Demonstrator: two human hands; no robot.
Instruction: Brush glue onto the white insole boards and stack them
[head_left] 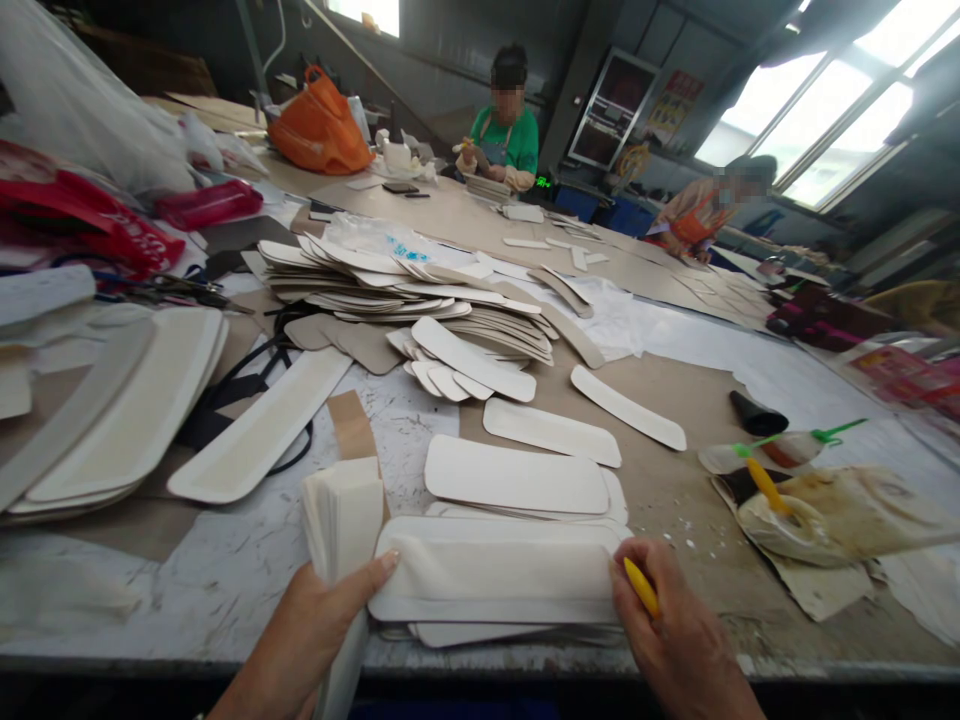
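A long white rounded panel point(495, 570) lies lengthwise before me, on top of other white panels. My left hand point(330, 610) is closed on its left end, thumb on top and the other fingers hidden. Beside that hand, a bundle of cream strips point(345, 510) hangs over the table's front edge. My right hand point(667, 610) is closed around a yellow pen-like tool point(641, 586), its fingertips at the panel's right end; the tool's tip is hidden. Just beyond lie more white panels point(517, 475), partly overlapping.
A large heap of white and grey panels point(405, 290) fills the middle of the table. More panels point(127, 410) are stacked at left. Green-nozzled bottles point(799, 447) and a stained bag point(862, 510) sit at right. Across the table are a person in green point(517, 140) and another in orange point(701, 215).
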